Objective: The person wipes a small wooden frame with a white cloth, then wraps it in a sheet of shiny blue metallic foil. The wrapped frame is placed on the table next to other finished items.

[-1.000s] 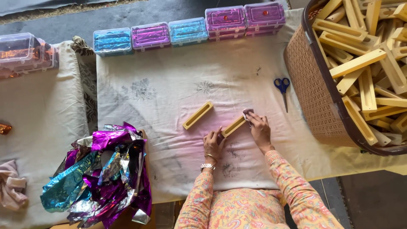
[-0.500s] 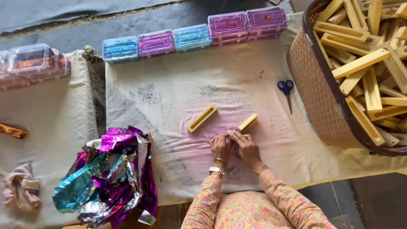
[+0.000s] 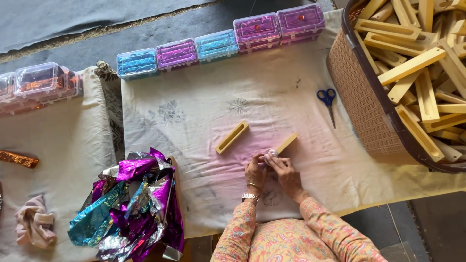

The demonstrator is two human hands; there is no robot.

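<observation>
**Two hands busy at one end of a small wooden piece**

Far to the left, on a pale cloth, sit clear plastic boxes (image 3: 41, 82) with orange shiny stuff inside. Below them lie an orange foil twist (image 3: 18, 158) and a crumpled pink rag (image 3: 34, 224). Next comes a big heap of shiny foil (image 3: 128, 204), purple, blue and silver, at the edge of the white cloth (image 3: 204, 106). Along the top edge of that cloth runs a row of little boxes (image 3: 218, 41), blue and purple, side by side.

In the middle lies a yellow wooden piece with a slot (image 3: 232, 137), all alone, tilted. Just to its right is a second wooden piece (image 3: 286, 143), tilted the same way. The left hand (image 3: 255, 171) and the right hand (image 3: 285, 173) are close together at its lower end, fingers bent and pinching something small and pale (image 3: 271, 154) against that end. Both wrists rest low on the cloth, and the flowered sleeves come up from below. The hands hide the lower end of the piece.

Further right lie blue scissors (image 3: 328, 99), well apart from the hands. At the far right a brown basket (image 3: 361, 102) is piled with many more yellow wooden pieces (image 3: 422, 63)
</observation>
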